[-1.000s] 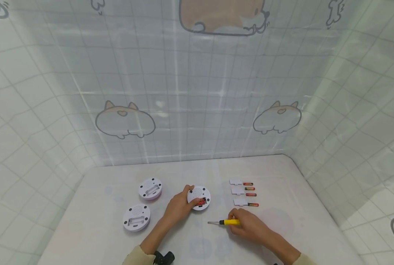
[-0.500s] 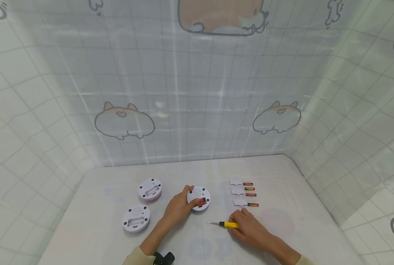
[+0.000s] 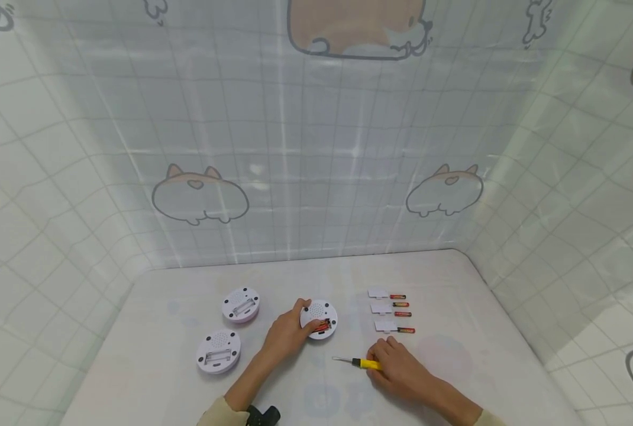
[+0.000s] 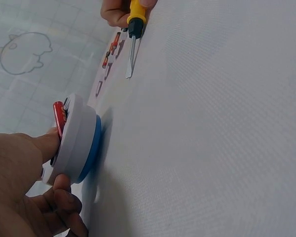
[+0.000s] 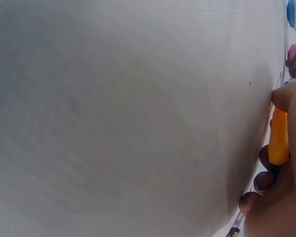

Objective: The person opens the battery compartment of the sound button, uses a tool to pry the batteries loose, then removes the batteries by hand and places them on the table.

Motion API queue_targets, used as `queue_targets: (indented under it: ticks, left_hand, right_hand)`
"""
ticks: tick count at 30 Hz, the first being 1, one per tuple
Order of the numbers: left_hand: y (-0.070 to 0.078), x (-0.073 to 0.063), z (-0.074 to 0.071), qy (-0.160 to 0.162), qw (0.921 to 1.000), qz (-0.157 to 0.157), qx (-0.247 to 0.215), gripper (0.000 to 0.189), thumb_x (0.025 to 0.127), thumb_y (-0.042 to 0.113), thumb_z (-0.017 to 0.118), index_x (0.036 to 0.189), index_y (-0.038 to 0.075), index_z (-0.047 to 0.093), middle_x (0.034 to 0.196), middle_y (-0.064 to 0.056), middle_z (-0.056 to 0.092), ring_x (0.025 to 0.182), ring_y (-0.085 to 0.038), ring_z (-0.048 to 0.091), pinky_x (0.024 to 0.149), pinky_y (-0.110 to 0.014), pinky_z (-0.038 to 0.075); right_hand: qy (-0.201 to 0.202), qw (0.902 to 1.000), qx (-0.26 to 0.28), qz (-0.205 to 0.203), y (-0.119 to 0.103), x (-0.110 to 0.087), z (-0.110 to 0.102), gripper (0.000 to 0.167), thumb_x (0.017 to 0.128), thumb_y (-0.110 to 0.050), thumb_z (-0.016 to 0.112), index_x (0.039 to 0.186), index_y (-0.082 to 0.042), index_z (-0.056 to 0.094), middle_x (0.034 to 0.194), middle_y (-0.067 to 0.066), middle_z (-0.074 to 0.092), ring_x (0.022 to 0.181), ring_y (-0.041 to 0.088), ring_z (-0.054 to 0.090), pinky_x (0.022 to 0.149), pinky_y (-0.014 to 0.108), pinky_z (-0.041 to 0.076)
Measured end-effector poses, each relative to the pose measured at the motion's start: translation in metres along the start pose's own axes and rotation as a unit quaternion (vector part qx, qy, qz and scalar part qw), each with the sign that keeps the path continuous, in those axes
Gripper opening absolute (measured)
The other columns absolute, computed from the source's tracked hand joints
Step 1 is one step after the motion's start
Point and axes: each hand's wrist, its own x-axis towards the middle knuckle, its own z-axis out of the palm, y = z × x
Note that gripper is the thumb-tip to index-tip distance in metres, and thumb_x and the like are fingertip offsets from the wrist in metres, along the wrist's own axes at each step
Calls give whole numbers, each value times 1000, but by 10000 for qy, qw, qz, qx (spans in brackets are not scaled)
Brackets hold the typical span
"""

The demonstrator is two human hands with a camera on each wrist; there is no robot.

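Note:
In the head view my left hand [image 3: 287, 334] grips a round white battery-powered device [image 3: 326, 309] by its left side, its battery bay facing up. The thumb lies over red batteries [image 3: 323, 325] in the bay; in the left wrist view one battery [image 4: 60, 117] sticks up past the device's face, and the underside is blue. My right hand [image 3: 401, 370] holds a screwdriver [image 3: 370, 364] by its yellow handle, low over the table, the metal shaft [image 4: 132, 54] pointing left, apart from the device.
Two similar round devices [image 3: 219, 350] with bare battery bays sit at the left. Right of centre lie several white battery covers [image 3: 386, 326] and red batteries [image 3: 406, 331] in rows. A patterned curtain [image 3: 316, 148] hangs behind the white table [image 3: 162, 307].
My right hand has shifted slightly toward me with the screwdriver, its fingers settling differently on the handle. The left hand and its device have stayed in place.

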Motion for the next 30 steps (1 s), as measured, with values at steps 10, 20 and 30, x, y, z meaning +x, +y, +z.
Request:
queue_targets:
  ticks: [10, 20, 30]
  left_hand:
    - [1, 0, 0, 88, 9999, -29, 69, 58, 93, 49, 68, 139, 19, 52, 108, -12, 73, 81, -20, 62, 74, -44, 52]
    - [2, -1, 0, 83, 9999, -28, 94, 57, 94, 48, 68, 140, 19, 51, 116, -13, 72, 89, -24, 67, 78, -47, 53]
    - [4, -1, -2, -37, 9999, -97, 77, 59, 94, 50, 66, 141, 18, 51, 104, -12, 73, 76, -17, 57, 72, -42, 51]
  right_hand:
    - [16, 9999, -18, -100, 0, -1, -4, 24, 96, -45, 63, 110, -30, 52, 94, -17, 43, 88, 5, 38, 79, 24, 38]
    - [-108, 9999, 93, -29, 3, 1, -3, 24, 95, -45, 64, 111, -31, 52, 96, -17, 45, 89, 5, 40, 80, 24, 42]
    - [-40, 9991, 408, 62, -4, 9, -15, 33, 94, -55, 62, 114, -31, 52, 109, -14, 53, 95, 7, 44, 84, 28, 48]
